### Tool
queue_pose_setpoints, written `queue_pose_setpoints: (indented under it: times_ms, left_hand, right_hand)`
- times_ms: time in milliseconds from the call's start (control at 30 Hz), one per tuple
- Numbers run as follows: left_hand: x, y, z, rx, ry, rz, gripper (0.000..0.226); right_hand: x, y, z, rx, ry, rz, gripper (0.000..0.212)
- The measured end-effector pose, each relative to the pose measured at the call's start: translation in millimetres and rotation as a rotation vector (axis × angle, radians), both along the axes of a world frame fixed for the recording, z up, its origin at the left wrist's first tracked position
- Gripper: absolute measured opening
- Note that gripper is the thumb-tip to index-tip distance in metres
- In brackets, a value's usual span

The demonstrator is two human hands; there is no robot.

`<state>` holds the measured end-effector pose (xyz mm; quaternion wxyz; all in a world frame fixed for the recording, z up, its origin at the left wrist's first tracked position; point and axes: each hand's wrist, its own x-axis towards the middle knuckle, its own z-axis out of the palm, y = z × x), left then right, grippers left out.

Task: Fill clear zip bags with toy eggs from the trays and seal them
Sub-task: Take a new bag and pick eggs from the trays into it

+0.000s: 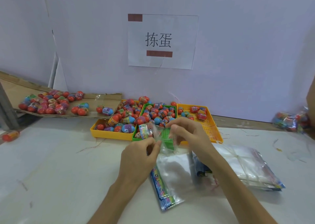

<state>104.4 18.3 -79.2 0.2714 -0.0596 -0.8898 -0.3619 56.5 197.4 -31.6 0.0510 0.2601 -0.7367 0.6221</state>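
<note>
Two hands hold one clear zip bag just before the trays

Nearest to the person, the piles of empty bags (172,172) lie flat on the white table (51,164), partly under the right forearm; just beyond them the left hand (141,155) pinches the near left edge of the clear zip bag (162,138) and the right hand (185,133) pinches its far right edge, so the bag hangs between them over the near end of the green tray (136,138), its long axis about left to right; if its mouth is open I cannot tell, it is blurred. The toy eggs (153,114) lie directly behind the hands, nearer to the right hand, and I judge only the bag itself is in the way. The left yellow tray (109,133) and right yellow tray (214,126) stand beside, and further left a cardboard sheet (102,101) carries more eggs
</note>
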Motion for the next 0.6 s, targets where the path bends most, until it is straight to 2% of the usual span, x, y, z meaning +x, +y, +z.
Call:
queue_pose_setpoints:
  times_ms: [100, 233, 300, 367, 400, 500, 600]
  left_hand:
    - [0, 0, 0, 0.033, 0.003, 0.010, 0.042]
    - [0, -1, 0, 0.064, -0.006, 0.012, 0.043]
    - [0, -1, 1, 0.075, 0.000, 0.000, 0.042]
    - [0, -1, 2, 0.093, 0.012, -0.020, 0.042]
    - [0, -1, 2, 0.103, 0.022, -0.030, 0.042]
    - [1, 0, 2, 0.102, 0.051, -0.049, 0.043]
    - [2, 0, 1, 0.075, 0.060, -0.064, 0.044]
  right_hand:
    - [-3, 0, -1, 0.095, 0.011, -0.074, 0.015]
    - [0, -1, -4, 0.259, -0.065, 0.097, 0.032]
    - [1, -4, -6, 0.263, -0.005, 0.062, 0.027]
    - [2, -8, -7, 0.205, 0.054, -0.025, 0.007]
    - [1, -10, -8, 0.165, 0.070, -0.068, 0.004]
    - [0, -8, -10, 0.098, 0.128, -0.172, 0.014]
    - [2, -9, -11, 0.126, 0.167, -0.151, 0.020]
